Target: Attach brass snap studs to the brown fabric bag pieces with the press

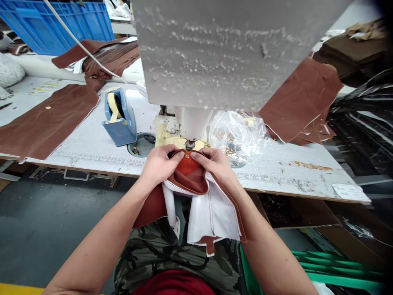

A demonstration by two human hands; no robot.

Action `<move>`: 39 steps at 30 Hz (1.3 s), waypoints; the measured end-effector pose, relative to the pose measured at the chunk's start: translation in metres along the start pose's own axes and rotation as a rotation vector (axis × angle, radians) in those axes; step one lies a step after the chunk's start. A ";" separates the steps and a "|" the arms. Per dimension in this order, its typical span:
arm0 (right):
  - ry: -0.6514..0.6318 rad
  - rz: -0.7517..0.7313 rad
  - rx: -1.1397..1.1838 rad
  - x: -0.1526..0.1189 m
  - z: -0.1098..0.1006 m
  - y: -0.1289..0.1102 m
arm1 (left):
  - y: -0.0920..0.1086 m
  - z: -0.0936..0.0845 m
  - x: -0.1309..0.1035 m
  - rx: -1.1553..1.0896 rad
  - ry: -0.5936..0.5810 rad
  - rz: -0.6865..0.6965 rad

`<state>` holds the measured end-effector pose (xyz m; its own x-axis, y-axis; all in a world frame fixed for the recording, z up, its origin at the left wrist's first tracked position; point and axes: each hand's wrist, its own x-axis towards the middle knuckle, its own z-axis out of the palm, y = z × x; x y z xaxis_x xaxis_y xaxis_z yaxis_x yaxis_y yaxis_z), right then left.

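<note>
A brown fabric piece with a white lining (pixel 215 209) hangs over the table's front edge, its upper rim held under the machine's small metal tip (pixel 190 144). My left hand (pixel 160 164) pinches the rim on the left side, thumb pointing inward. On the right side, my right hand (pixel 216 164) grips the same rim between thumb and fingers. Between the two thumbs a small round metal snap (pixel 187 155) shows on the fabric, right below the tip. A grey machine head (pixel 215 53) hangs above both hands.
A blue tape dispenser (pixel 119 119) stands left of the machine, beside a round dish (pixel 141 145). Clear plastic bags (pixel 238 133) with small metal parts lie to the right. Brown fabric (pixel 55 116) covers the left table; more brown pieces (pixel 302 98) lie right. A blue crate (pixel 61 26) is behind.
</note>
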<state>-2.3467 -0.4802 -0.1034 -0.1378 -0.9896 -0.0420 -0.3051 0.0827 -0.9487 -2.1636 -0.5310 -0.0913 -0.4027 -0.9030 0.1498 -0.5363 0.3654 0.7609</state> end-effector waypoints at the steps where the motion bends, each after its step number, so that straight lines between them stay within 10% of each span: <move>1: 0.030 -0.030 -0.023 -0.002 0.000 0.000 | 0.005 -0.001 -0.008 0.030 0.068 0.020; 4: 0.202 -0.211 -0.234 -0.023 0.007 0.001 | 0.021 -0.005 -0.050 0.081 0.282 0.101; 6: 0.271 -0.401 -0.468 -0.047 0.019 0.005 | 0.022 -0.002 -0.085 -0.087 0.198 0.024; 11: -0.181 -0.707 -0.757 -0.090 0.061 0.007 | -0.027 0.032 -0.138 -0.841 0.102 -0.541; 14: -0.286 -0.625 -0.643 -0.068 0.080 -0.022 | -0.058 0.044 -0.145 -1.119 0.162 -0.668; 19: 0.050 -0.494 -0.382 0.041 0.108 -0.095 | -0.060 0.035 -0.146 -1.325 0.199 -0.809; 24: -0.125 -0.093 -0.033 0.120 0.142 -0.119 | -0.055 0.020 -0.154 -1.467 0.271 -0.842; 39: 0.068 0.004 0.408 0.113 0.167 -0.108 | -0.078 0.028 -0.167 -1.429 0.288 -0.824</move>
<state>-2.1722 -0.6210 -0.0582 -0.2041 -0.9782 -0.0379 0.0922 0.0194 -0.9955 -2.0751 -0.4027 -0.1934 -0.1490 -0.8040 -0.5757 0.6050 -0.5346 0.5901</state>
